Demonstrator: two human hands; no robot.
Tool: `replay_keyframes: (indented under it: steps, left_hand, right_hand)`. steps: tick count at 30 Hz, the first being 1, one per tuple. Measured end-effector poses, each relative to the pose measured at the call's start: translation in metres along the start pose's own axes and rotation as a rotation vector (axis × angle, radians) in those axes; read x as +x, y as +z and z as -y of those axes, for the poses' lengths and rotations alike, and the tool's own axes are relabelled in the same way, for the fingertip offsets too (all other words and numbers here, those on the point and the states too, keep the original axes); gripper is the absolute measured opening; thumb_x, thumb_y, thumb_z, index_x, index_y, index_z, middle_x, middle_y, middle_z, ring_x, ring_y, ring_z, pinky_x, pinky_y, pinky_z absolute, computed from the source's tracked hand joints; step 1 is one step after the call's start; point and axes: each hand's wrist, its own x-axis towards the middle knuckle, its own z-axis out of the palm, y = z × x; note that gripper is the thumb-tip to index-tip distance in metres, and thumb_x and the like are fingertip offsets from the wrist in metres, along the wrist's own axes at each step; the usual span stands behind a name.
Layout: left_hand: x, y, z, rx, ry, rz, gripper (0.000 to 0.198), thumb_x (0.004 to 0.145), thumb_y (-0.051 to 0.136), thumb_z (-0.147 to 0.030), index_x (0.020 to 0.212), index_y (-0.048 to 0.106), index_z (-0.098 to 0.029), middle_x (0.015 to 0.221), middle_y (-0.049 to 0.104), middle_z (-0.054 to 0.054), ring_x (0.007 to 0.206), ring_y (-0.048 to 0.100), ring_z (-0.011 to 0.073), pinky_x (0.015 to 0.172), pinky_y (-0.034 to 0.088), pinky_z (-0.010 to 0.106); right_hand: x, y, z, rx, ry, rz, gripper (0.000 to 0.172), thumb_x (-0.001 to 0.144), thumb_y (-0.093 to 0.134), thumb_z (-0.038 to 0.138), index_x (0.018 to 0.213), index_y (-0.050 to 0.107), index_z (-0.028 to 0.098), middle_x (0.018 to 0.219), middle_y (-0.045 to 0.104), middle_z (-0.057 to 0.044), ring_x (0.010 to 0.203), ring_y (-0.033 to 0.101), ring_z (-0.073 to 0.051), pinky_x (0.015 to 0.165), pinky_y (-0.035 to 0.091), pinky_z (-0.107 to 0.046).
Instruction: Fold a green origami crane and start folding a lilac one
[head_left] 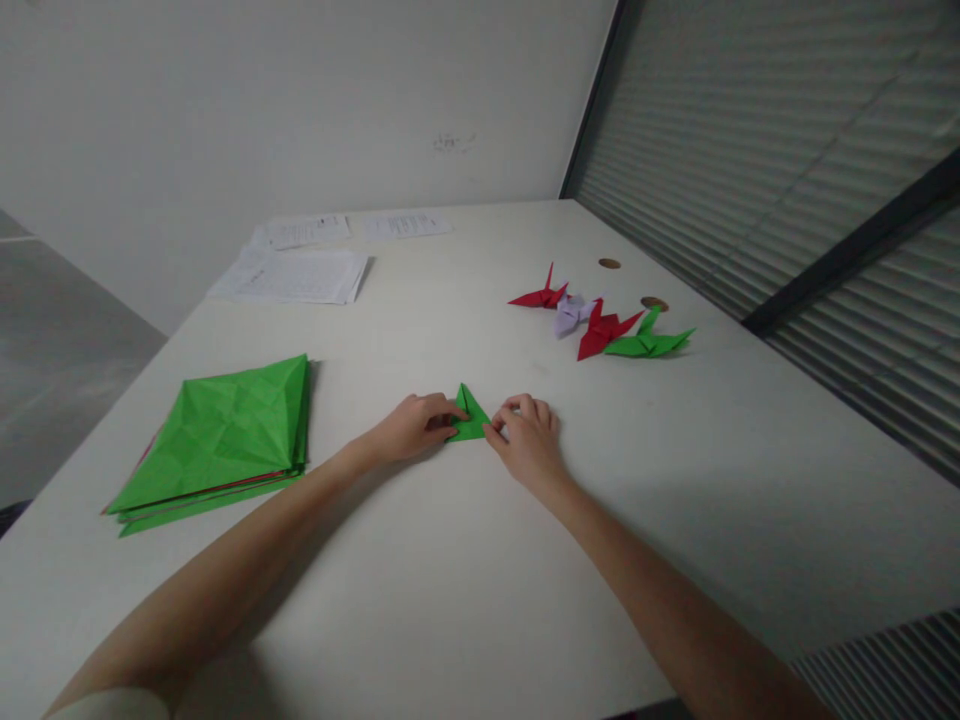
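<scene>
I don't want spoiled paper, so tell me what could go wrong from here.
The small green paper has fingers of the left hand and right hand on it; uneven pressure might skew its folds.

The left forearm lies close to the stack of green sheets and might nudge it askew.

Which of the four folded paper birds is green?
Only the rightmost bird; the leftmost bird and third bird are red, the second bird pale purple.
</scene>
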Motion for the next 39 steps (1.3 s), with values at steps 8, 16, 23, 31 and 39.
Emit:
replay_keyframes:
  steps: [8,16,23,31,39]
  left_hand:
    - [0.0,0.005,0.006,0.052,0.156,-0.021,0.03,0.092,0.058,-0.042,0.098,0.075,-0.019,0.083,0.059,0.004,0.066,0.053,0.01,0.064,0.041,0.023]
    - [-0.002,0.003,0.008,0.184,0.155,0.018,0.031,0.097,0.05,-0.042,0.1,0.075,-0.024,0.097,0.063,0.005,0.083,0.061,0.0136,0.079,0.041,0.027]
    - [-0.004,0.005,0.005,0.261,0.176,-0.012,0.026,0.096,0.051,-0.038,0.103,0.072,-0.023,0.108,0.063,0.007,0.094,0.062,0.0166,0.083,0.041,0.029]
    - [-0.005,0.004,-0.002,0.278,0.145,-0.002,0.031,0.098,0.049,-0.035,0.125,0.06,-0.027,0.114,0.064,0.007,0.101,0.061,0.0185,0.086,0.042,0.03]
    - [-0.003,0.006,0.006,0.268,0.139,0.003,0.026,0.096,0.052,-0.039,0.114,0.07,-0.034,0.111,0.062,0.006,0.1,0.061,0.0183,0.085,0.04,0.03]
  right_hand:
    - [0.0,-0.002,0.001,-0.012,-0.013,0.018,0.013,0.085,0.066,0.033,0.078,0.066,0.023,0.106,0.062,-0.006,0.1,0.049,-0.026,0.083,0.033,-0.04]
    - [0.0,-0.004,0.001,-0.027,-0.035,0.019,0.013,0.086,0.064,0.031,0.076,0.065,0.023,0.106,0.062,-0.006,0.099,0.049,-0.026,0.082,0.033,-0.04]
    - [0.0,-0.003,0.001,-0.042,-0.052,0.018,0.014,0.088,0.06,0.03,0.078,0.065,0.022,0.107,0.062,-0.007,0.099,0.048,-0.026,0.081,0.033,-0.039]
    - [-0.001,-0.002,0.0,-0.035,-0.055,0.005,0.012,0.087,0.061,0.03,0.08,0.066,0.022,0.109,0.062,-0.008,0.101,0.048,-0.027,0.083,0.034,-0.04]
    - [-0.004,-0.006,-0.001,-0.029,-0.005,-0.015,0.014,0.084,0.067,0.034,0.077,0.066,0.023,0.115,0.057,-0.009,0.111,0.045,-0.03,0.088,0.034,-0.043]
